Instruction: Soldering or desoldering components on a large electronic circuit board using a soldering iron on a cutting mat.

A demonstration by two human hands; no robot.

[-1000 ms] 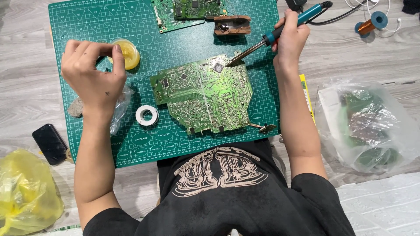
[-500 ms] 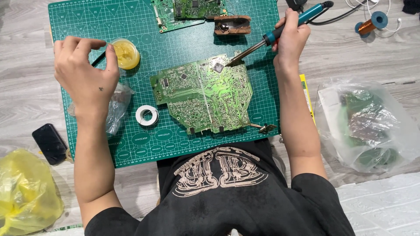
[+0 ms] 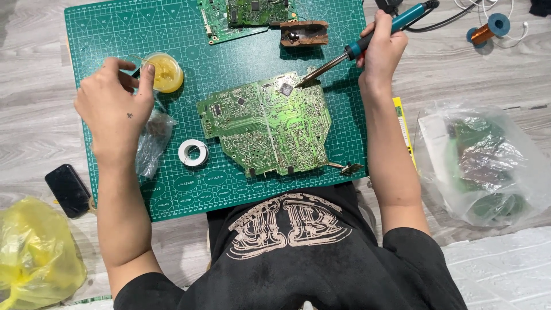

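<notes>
My right hand [image 3: 381, 51] grips a soldering iron [image 3: 367, 37] with a teal handle. Its tip rests at the top edge of a green circuit board [image 3: 270, 123], beside a small dark chip [image 3: 285, 89]. The board lies solder side up in the middle of a green cutting mat [image 3: 115, 34]. My left hand [image 3: 115, 109] hovers at the mat's left. Its fingers pinch a thin tool at the rim of a small round tin of yellow paste [image 3: 165, 73]; the tool is mostly hidden.
A white solder reel [image 3: 193, 153] and a small clear bag [image 3: 152, 140] lie left of the board. A second board [image 3: 247, 14] and a brown block [image 3: 304, 33] sit at the mat's top. Phone [image 3: 68, 189], yellow bag [image 3: 34, 252], clear bag of boards [image 3: 482, 161], copper spool [image 3: 488, 28].
My left hand has shifted left and slightly down along the yellow tin, its fingers still pinched. The right hand and the iron have stayed in place.
</notes>
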